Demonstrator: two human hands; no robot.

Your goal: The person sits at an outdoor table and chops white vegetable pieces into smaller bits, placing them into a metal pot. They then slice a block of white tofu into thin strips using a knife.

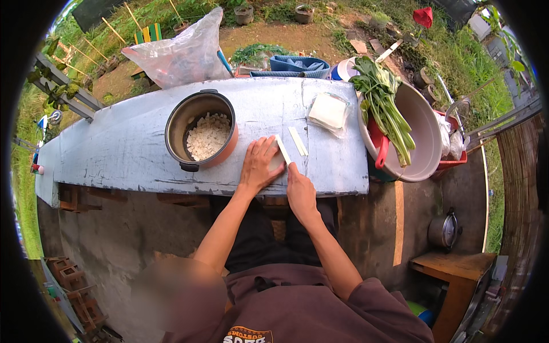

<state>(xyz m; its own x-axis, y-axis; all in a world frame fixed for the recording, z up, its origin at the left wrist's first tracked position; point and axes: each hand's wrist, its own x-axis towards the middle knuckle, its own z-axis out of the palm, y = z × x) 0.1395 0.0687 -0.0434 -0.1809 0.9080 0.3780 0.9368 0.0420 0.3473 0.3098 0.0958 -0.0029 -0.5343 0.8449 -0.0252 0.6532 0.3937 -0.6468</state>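
Note:
My left hand presses flat, fingers spread, on a pale square slab of food at the table's near side. Along the slab's right edge lies a narrow white strip. My right hand is closed at the near end of this strip, apparently around a knife handle; the blade is edge-on and hard to make out. Loose white strips lie just to the right. Left of my hands stands a cooking pot holding many small pale cut pieces. A plastic packet of white square sheets lies beyond the strips.
A large basin stands at the table's right end, with leafy greens and a red-handled utensil in it. Along the grey table's far edge are a clear plastic bag and a blue basket. A lidded pot sits on the floor.

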